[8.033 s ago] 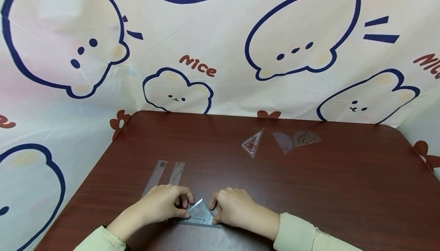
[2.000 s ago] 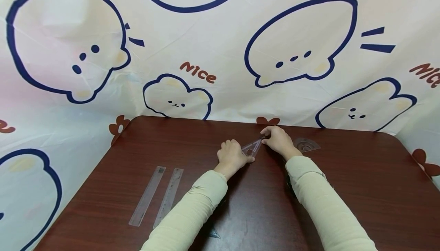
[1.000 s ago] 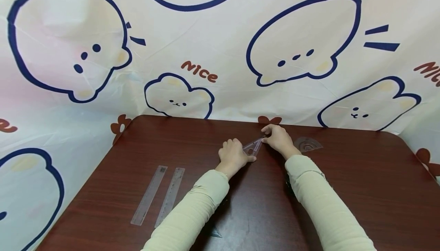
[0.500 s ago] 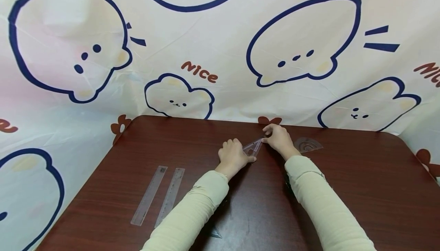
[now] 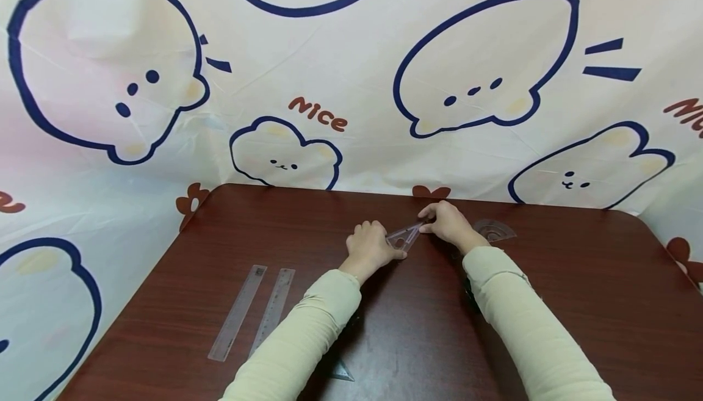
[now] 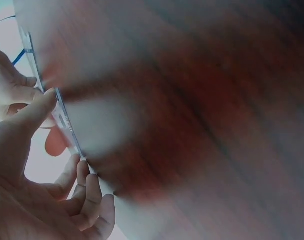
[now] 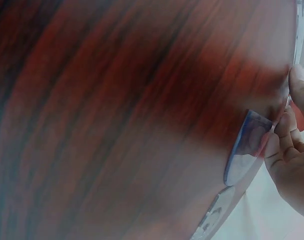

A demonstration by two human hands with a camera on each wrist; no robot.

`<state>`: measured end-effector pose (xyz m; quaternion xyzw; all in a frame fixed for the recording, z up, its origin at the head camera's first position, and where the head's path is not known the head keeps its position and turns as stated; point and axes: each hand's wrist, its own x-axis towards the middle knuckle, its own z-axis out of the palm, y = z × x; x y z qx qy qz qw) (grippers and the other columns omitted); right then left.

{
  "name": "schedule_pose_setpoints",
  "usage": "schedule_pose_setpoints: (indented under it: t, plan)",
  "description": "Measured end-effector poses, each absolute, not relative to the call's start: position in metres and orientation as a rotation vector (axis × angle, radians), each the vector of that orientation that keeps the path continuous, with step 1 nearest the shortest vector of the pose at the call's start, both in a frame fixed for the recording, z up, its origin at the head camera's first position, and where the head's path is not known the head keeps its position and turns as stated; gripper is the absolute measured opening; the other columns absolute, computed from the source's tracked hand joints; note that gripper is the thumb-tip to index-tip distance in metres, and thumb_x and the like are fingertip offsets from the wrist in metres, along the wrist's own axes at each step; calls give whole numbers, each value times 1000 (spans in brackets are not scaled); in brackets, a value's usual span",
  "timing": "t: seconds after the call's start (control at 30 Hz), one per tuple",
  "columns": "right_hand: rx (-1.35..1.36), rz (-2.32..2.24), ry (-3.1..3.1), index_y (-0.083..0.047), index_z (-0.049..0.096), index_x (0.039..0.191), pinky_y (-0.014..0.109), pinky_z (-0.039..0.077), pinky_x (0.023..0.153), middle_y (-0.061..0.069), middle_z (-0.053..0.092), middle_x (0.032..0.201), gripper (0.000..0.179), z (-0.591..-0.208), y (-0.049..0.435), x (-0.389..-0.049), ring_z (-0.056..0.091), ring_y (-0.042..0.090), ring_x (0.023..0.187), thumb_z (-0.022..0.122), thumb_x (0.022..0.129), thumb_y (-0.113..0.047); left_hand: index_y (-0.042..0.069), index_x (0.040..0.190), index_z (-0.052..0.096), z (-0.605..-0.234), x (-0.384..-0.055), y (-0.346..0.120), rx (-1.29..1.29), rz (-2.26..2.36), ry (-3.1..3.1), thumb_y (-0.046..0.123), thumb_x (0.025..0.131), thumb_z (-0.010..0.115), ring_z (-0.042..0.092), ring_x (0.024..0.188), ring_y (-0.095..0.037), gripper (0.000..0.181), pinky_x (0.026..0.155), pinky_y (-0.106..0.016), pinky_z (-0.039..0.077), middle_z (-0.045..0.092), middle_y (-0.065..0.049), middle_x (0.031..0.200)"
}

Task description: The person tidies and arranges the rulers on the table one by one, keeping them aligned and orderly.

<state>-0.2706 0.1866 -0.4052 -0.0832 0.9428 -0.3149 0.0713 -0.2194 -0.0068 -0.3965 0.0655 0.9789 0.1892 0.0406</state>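
A small clear set square [image 5: 405, 238] with a round cut-out lies toward the back of the table between both hands. The left hand [image 5: 367, 245] holds it at its left side, thumb at the near corner and fingers at the far one. From the right, the right hand [image 5: 449, 225] has thumb and forefinger at its pointed tip, pinching it. The right wrist view shows a clear protractor [image 7: 247, 147] close beside the right fingertips; in the head view that hand covers it.
A second protractor [image 5: 496, 230] lies right of the right hand. Two clear straight rulers, a left one [image 5: 238, 312] and a right one [image 5: 273, 309], lie at the left. A bluish set square [image 5: 342, 372] is mostly hidden under the left sleeve. Patterned cloth [image 5: 373, 83] hangs behind the table.
Eight seconds ago both hands held the bluish set square near the front; since then they have moved to the clear one at the back. Within the last second the right hand shifted slightly right.
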Motion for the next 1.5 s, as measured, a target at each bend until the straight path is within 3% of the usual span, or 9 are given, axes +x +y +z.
schedule_pose_setpoints:
  t: [0.17, 0.37, 0.6, 0.73, 0.9, 1.03, 1.5]
  plan:
    - [-260, -915, 2815, 0, 72, 110, 49, 44, 98, 18, 67, 115, 21, -400, 186, -269, 57, 34, 113, 73, 90, -7, 9, 101, 67, -395, -219, -9, 199, 634, 2971, 53, 72, 85, 52, 88, -23, 56, 72, -39, 45, 56, -4, 90]
    - [-262, -879, 2815, -2, 72, 108, 50, 42, 98, 17, 61, 117, 19, -397, 187, -270, 55, 34, 113, 72, 91, -9, 11, 105, 68, -398, -221, -10, 197, 640, 2960, 52, 72, 86, 52, 89, -22, 57, 72, -39, 45, 55, -3, 91]
    - [-270, -884, 2803, -3, 69, 107, 47, 46, 89, 14, 65, 108, 19, -396, 192, -267, 60, 31, 101, 73, 91, -13, 13, 106, 68, -398, -225, -12, 169, 702, 2891, 48, 75, 85, 57, 81, -18, 50, 71, -38, 46, 62, 1, 85]
    - [-282, -923, 2791, -4, 69, 104, 41, 47, 78, 11, 64, 100, 15, -396, 194, -266, 58, 26, 88, 72, 92, -13, 13, 107, 68, -396, -225, -15, 132, 814, 2837, 46, 85, 77, 60, 77, -18, 41, 76, -41, 45, 65, 1, 84]
    - [-320, -909, 2816, -7, 71, 99, 38, 48, 70, 7, 65, 92, 10, -395, 196, -264, 58, 22, 78, 71, 93, -14, 14, 111, 71, -397, -225, -18, 138, 913, 2841, 45, 98, 60, 65, 89, -23, 36, 84, -48, 46, 71, -1, 97]
    - [-325, -902, 2823, -9, 72, 98, 38, 49, 70, 5, 66, 91, 10, -393, 196, -262, 60, 22, 77, 71, 93, -17, 15, 114, 73, -398, -225, -19, 144, 927, 2862, 43, 101, 54, 67, 95, -26, 35, 86, -50, 46, 72, -1, 104]
    - [-373, -852, 2876, -13, 73, 93, 34, 44, 64, -1, 65, 81, 10, -385, 191, -247, 54, 17, 67, 74, 91, -22, 19, 109, 76, -393, -226, -26, 117, 1019, 2890, 41, 99, 60, 65, 79, -19, 29, 78, -44, 47, 74, 2, 100]
